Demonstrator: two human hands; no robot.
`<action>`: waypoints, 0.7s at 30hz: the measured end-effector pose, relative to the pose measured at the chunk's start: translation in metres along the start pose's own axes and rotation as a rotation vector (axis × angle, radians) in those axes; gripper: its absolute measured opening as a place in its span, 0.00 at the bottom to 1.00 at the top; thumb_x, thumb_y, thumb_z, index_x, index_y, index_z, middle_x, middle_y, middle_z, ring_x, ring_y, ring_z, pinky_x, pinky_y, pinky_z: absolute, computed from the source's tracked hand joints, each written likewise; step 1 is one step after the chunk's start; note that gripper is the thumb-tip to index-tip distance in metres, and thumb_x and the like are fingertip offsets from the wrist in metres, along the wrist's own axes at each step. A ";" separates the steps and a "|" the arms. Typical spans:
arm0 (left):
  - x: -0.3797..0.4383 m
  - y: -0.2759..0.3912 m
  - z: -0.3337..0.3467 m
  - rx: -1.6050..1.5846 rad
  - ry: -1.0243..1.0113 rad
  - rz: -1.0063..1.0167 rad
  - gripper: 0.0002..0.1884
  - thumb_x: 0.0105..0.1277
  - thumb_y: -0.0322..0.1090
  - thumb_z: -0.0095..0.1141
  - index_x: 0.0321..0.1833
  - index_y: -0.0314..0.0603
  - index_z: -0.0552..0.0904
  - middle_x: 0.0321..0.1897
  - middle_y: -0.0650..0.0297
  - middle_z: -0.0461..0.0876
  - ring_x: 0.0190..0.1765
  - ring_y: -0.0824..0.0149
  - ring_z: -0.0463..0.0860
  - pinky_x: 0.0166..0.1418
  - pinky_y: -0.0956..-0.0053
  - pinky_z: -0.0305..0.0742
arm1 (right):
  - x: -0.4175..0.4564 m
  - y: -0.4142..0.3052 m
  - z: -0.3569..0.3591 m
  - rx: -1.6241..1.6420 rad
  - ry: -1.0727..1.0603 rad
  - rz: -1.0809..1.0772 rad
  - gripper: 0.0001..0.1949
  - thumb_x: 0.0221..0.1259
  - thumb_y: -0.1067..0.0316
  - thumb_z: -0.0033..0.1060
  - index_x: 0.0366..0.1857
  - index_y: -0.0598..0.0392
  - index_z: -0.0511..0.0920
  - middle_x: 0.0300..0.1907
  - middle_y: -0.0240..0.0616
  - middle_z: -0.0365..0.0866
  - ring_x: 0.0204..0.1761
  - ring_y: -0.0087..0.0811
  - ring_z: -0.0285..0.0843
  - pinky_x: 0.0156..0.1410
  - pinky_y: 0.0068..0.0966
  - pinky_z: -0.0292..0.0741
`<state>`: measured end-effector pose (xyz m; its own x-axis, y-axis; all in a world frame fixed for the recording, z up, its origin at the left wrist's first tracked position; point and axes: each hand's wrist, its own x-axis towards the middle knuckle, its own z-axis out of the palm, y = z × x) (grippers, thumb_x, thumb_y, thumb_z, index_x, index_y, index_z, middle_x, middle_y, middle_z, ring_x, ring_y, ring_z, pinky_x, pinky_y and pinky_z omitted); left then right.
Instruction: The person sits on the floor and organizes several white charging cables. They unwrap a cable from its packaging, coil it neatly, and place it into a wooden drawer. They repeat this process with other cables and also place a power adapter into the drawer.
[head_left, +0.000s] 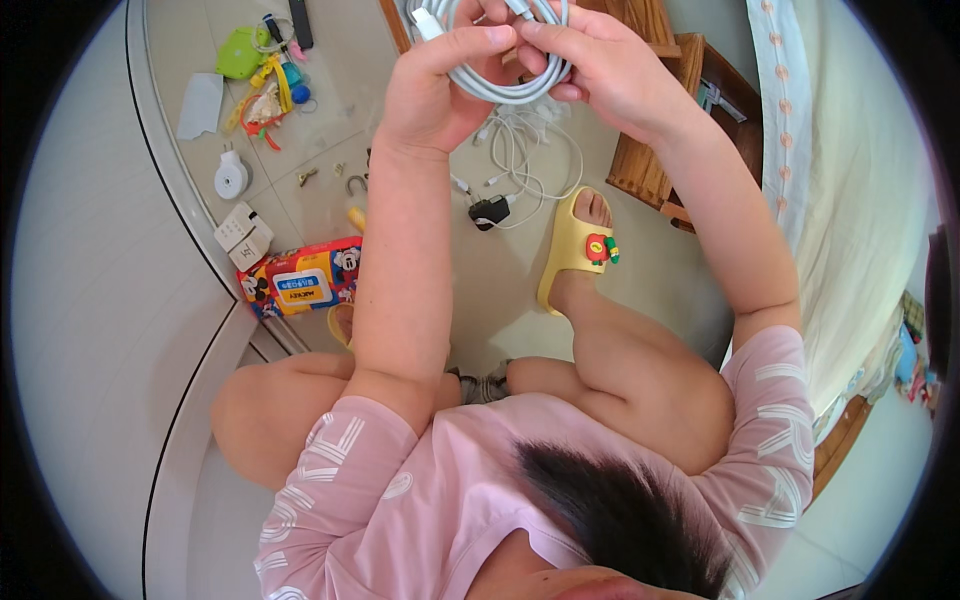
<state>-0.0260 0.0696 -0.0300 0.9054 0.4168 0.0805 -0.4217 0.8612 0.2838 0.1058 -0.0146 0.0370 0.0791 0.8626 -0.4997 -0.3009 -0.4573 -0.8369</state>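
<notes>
A coiled white cable hangs between my two hands at the top edge of the view. Its loops pass through the fingers of my left hand, whose thumb presses on the coil near a white plug end. My right hand grips the other side of the coil, thumb and fingertips close to a second connector. Below on the floor lie loose white cables in a tangle. Beside them is a black charger with a white lead plugged in.
Open wooden drawers stand to the right, beside a pale bed cover. Leftward on the tiles lie a wet-wipes pack, white boxes, a round white plug, a green case and small toys. My yellow slipper is nearby.
</notes>
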 end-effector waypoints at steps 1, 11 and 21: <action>0.002 0.000 0.001 0.004 -0.033 0.011 0.11 0.58 0.30 0.57 0.43 0.37 0.75 0.41 0.56 0.79 0.43 0.61 0.80 0.54 0.66 0.74 | 0.001 0.002 -0.003 0.000 -0.028 -0.002 0.09 0.72 0.64 0.42 0.37 0.55 0.74 0.27 0.28 0.71 0.21 0.17 0.62 0.23 0.14 0.59; 0.000 0.008 0.017 0.106 -0.034 -0.137 0.24 0.58 0.32 0.49 0.57 0.24 0.74 0.48 0.48 0.78 0.52 0.57 0.79 0.59 0.64 0.74 | 0.005 0.013 -0.011 -0.025 -0.067 0.091 0.12 0.71 0.59 0.46 0.36 0.54 0.78 0.30 0.30 0.76 0.20 0.18 0.66 0.25 0.14 0.62; -0.010 0.062 0.024 0.190 0.249 0.306 0.29 0.50 0.32 0.51 0.55 0.19 0.73 0.48 0.47 0.76 0.51 0.53 0.76 0.64 0.59 0.71 | -0.027 0.117 -0.037 -1.071 0.147 0.063 0.12 0.66 0.60 0.54 0.40 0.59 0.78 0.42 0.39 0.81 0.39 0.30 0.78 0.47 0.27 0.75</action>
<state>-0.0602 0.1114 0.0093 0.6910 0.7219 -0.0376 -0.6313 0.6280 0.4550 0.1035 -0.0997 -0.0554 0.2273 0.8291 -0.5107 0.6729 -0.5129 -0.5331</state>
